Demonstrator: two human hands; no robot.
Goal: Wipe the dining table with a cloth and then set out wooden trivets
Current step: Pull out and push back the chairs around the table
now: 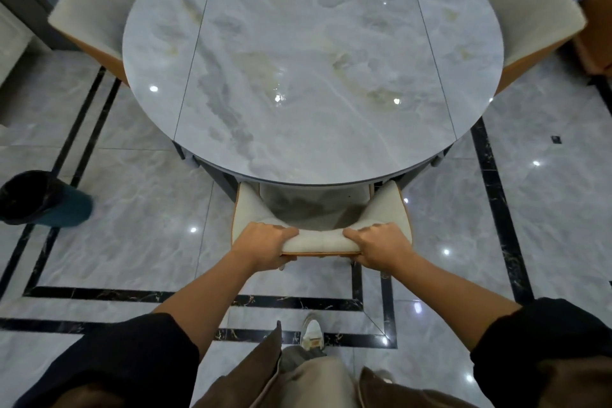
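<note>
Dining table [311, 60] with a chair [319, 243] tucked at its near edge; left hand [265, 245] and right hand [381, 247] both grip the chair's backrest. Wiping seems unstarted: next, fetch a cloth, none in view.

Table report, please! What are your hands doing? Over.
Left hand and right hand grip the near chair by its backrest. Dining table: no cloth or trivets in view. Chair blocks near edge.

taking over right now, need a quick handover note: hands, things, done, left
Left hand and right hand both grip the back of the cream upholstered chair tucked at the near edge of the round grey marble table.
No cloth or wooden trivets in view.
No trivets set out; whether the top is wiped cannot be told.
Left: fetch cloth, wipe, set trivets.
</note>
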